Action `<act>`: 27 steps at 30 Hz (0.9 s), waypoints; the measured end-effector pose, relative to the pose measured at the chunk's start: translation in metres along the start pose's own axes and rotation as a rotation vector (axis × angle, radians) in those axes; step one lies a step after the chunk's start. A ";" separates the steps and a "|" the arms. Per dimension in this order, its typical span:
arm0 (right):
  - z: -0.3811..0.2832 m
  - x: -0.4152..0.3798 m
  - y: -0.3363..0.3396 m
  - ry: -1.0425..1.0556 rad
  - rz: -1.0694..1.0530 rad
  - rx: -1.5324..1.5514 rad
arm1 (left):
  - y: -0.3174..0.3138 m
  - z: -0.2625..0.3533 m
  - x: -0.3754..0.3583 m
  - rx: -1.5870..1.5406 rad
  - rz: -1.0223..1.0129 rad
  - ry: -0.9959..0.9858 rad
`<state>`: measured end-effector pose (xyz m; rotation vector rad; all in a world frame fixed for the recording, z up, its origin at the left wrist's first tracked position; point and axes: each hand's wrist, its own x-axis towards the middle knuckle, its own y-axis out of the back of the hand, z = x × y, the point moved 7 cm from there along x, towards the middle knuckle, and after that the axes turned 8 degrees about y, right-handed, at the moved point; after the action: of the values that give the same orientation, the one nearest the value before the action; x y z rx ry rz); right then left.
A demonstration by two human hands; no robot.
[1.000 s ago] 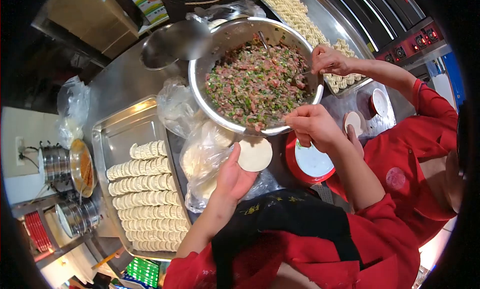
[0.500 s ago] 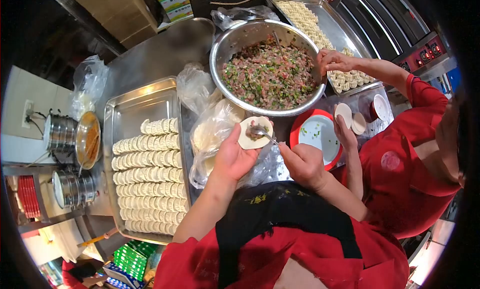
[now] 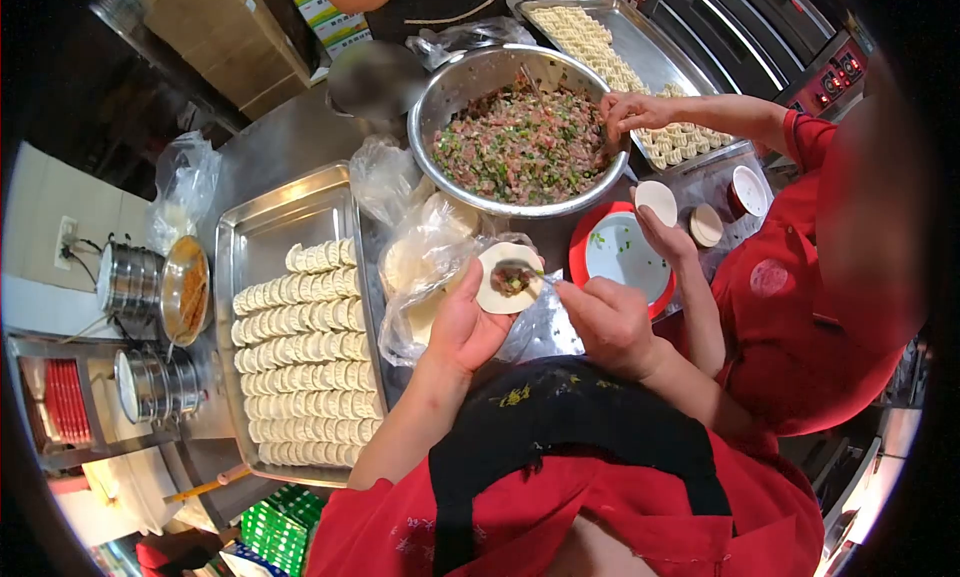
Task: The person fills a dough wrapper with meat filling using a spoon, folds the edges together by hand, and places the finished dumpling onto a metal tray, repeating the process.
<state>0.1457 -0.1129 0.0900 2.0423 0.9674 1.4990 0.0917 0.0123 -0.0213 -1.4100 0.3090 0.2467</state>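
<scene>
A round dumpling wrapper (image 3: 497, 299) rests on the fingers of my left hand (image 3: 468, 325), held at its edge by the thumb. Meat filling (image 3: 512, 282) with green bits lies in the wrapper's middle. My right hand (image 3: 612, 327) grips a spoon (image 3: 541, 277), whose bowl is at the filling. Beyond my hands stands a big metal bowl (image 3: 425, 162) of chopped meat and greens (image 3: 520, 142). Left of my left hand, a plastic bag (image 3: 408, 277) partly covers pale round wrappers.
A metal tray (image 3: 285, 217) holds rows of folded dumplings (image 3: 305, 347). Another dumpling tray (image 3: 650, 52) is behind the bowl. A red-rimmed basin (image 3: 640, 262) sits on the right. A co-worker in red holds a wrapper (image 3: 656, 203), other hand at the bowl's rim. Another person stands opposite.
My left hand and the wrapper have shifted slightly, and the filling looks more spread. The spoon stays at it. The person opposite shows more of their arms. The view has moved a little.
</scene>
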 end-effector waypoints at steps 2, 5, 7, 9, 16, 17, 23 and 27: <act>0.001 -0.002 0.004 -0.008 0.030 -0.007 | 0.011 0.000 0.001 -0.033 0.046 -0.009; 0.000 -0.004 0.007 -0.016 0.073 -0.050 | 0.016 0.001 0.001 -0.088 0.064 -0.026; -0.002 -0.009 -0.006 0.033 -0.046 -0.087 | 0.012 0.002 0.004 -0.116 0.040 -0.027; -0.003 -0.008 -0.014 0.059 -0.062 -0.083 | 0.015 0.002 0.006 -0.200 0.120 -0.030; 0.041 0.009 -0.011 -0.120 0.007 -0.043 | 0.034 0.009 0.013 -0.155 0.262 -0.059; 0.057 0.013 -0.007 -0.194 0.047 -0.052 | 0.036 0.009 0.015 -0.133 0.255 -0.043; 0.124 0.035 -0.028 -0.405 -0.030 -0.017 | 0.033 0.009 0.028 -0.047 0.263 0.032; 0.136 0.047 -0.056 -0.386 -0.155 0.017 | 0.036 0.014 0.035 -0.015 0.287 0.055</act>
<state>0.2663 -0.0318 0.0373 2.1079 0.9545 0.9713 0.1127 0.0305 -0.0657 -1.3866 0.5572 0.4459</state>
